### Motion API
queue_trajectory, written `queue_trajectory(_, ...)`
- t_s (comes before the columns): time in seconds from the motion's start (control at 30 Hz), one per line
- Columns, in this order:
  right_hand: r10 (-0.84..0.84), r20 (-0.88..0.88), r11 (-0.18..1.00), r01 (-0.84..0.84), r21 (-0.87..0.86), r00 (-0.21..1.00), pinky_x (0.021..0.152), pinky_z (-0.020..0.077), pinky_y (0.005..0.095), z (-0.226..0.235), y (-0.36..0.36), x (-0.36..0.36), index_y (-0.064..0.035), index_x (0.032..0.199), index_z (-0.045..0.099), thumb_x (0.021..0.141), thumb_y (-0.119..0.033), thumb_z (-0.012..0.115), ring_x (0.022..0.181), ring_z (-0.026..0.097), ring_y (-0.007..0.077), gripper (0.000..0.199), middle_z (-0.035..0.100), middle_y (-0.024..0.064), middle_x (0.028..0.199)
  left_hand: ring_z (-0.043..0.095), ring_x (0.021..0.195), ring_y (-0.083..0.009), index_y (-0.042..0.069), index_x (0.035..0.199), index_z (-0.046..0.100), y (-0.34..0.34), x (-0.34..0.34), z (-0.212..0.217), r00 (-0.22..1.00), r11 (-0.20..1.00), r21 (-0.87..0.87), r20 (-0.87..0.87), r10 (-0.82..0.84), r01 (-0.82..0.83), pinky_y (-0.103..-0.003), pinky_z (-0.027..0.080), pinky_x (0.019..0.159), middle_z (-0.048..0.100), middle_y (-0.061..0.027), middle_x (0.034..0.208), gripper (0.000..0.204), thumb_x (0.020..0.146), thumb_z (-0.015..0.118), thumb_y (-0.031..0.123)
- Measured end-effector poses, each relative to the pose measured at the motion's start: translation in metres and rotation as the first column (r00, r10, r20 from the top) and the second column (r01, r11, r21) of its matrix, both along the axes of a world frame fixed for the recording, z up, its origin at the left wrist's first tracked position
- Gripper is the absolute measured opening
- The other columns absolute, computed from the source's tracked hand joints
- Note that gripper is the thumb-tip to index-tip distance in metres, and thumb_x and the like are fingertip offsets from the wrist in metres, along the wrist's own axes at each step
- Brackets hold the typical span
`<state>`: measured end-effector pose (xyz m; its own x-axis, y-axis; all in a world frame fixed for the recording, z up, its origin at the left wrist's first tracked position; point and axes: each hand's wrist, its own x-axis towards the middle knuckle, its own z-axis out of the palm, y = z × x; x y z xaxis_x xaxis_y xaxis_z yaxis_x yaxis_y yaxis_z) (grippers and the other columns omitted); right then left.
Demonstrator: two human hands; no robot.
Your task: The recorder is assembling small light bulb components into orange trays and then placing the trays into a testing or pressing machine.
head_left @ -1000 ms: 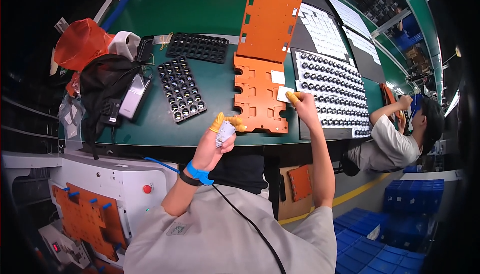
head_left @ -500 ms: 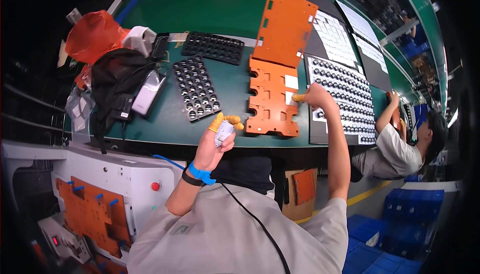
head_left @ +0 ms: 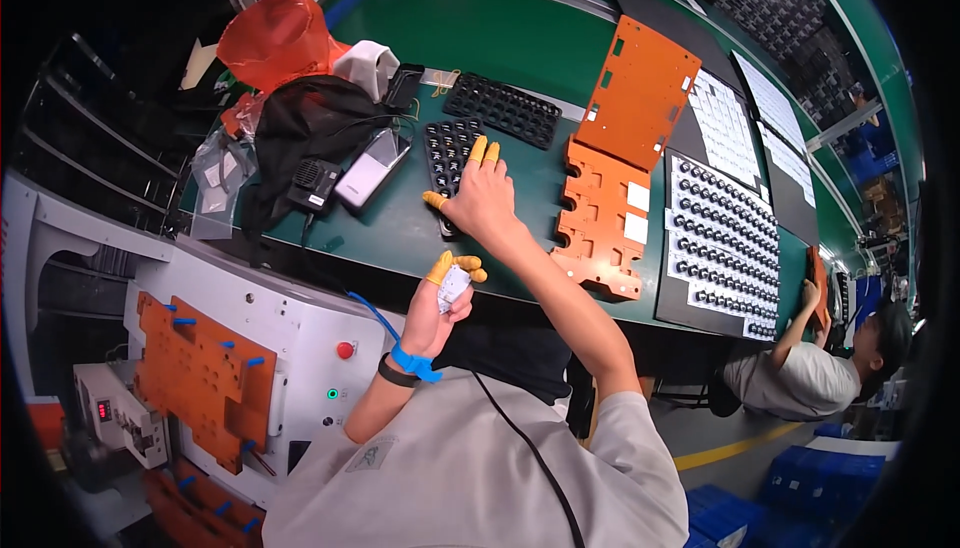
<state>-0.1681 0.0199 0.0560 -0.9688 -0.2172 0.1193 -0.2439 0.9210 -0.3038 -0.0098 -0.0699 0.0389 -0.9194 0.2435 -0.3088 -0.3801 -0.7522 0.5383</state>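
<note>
My left hand [head_left: 430, 320], with yellow finger cots, is closed on small white dotted boards [head_left: 452, 290], held in front of the table's near edge. How many boards it holds is hard to tell. My right hand [head_left: 484, 203], also in yellow finger cots, hovers at a black tray of small round black parts [head_left: 440, 153], thumb and fingers apart. The hand hides part of that tray; no part shows between the fingertips. To its right lies an orange fixture [head_left: 592, 216] with its orange lid [head_left: 640, 93] folded back. Two white squares [head_left: 636, 228] sit in the fixture's recesses.
Another black tray [head_left: 502, 110] lies behind. White sheets with rows of black round parts [head_left: 722, 248] are at right, near a co-worker [head_left: 815, 378]. A black bag [head_left: 305, 143], pale box-shaped device [head_left: 374, 170] and red-orange bag [head_left: 275, 43] crowd the left. A machine [head_left: 300, 323] stands below.
My right hand has left the white square on the orange fixture and moved left to the black tray, its fingers now spread. My left hand keeps hold of the white boards. The view has shifted.
</note>
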Motion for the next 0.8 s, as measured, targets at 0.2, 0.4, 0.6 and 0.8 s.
queue_trajectory(0.2,0.034,0.189,0.999,-0.034,-0.002,0.981,0.098,0.0504,0.0508,0.011,-0.006,-0.009,0.0178,0.136,0.047,0.073,-0.045,0.084,0.122,0.053,0.0455,0.096,0.051,0.0364,0.134,0.041,0.058,-0.0044,0.000,0.120,0.062,-0.003,-0.004,-0.003,0.999,0.999,0.016,0.040,0.035,-0.035,-0.021,0.031,0.050,0.067,-0.0066,0.099,0.045,0.110,0.043,0.039)
queue_trajectory(0.4,0.025,0.193,0.996,-0.009,-0.084,0.981,0.109,0.0439,0.0502,0.042,0.010,-0.013,0.0195,0.145,0.033,0.072,-0.039,0.083,0.129,0.048,0.0503,0.106,0.040,0.0411,0.144,0.040,0.057,-0.0046,0.000,0.119,0.062,-0.003,-0.018,-0.011,0.997,0.999,-0.001,0.070,0.039,-0.039,-0.021,0.031,0.050,0.067,-0.0073,0.098,0.045,0.110,0.044,0.039)
queue_trajectory(0.6,0.249,-0.224,0.957,-0.275,-0.095,0.942,0.117,0.0361,0.0460,0.059,0.055,-0.085,0.0123,0.154,0.023,0.069,-0.030,0.085,0.137,0.040,0.0475,0.114,0.033,0.0346,0.152,0.039,0.055,-0.0037,-0.002,0.117,0.064,-0.009,-0.021,-0.018,0.997,0.995,-0.056,-0.021,-0.081,0.079,-0.020,0.031,0.048,0.067,-0.0104,0.101,0.045,0.109,0.045,0.039)
queue_trajectory(0.8,0.509,-0.091,0.861,-0.506,0.054,0.856,0.115,0.0378,0.0451,0.052,0.099,-0.178,0.0008,0.157,0.027,0.066,-0.025,0.082,0.135,0.042,0.0451,0.110,0.036,0.0288,0.152,0.038,0.054,-0.0031,-0.001,0.117,0.064,-0.013,-0.020,-0.021,0.991,0.992,-0.001,-0.060,-0.123,0.123,-0.019,0.030,0.048,0.067,-0.0106,0.103,0.044,0.110,0.044,0.037)
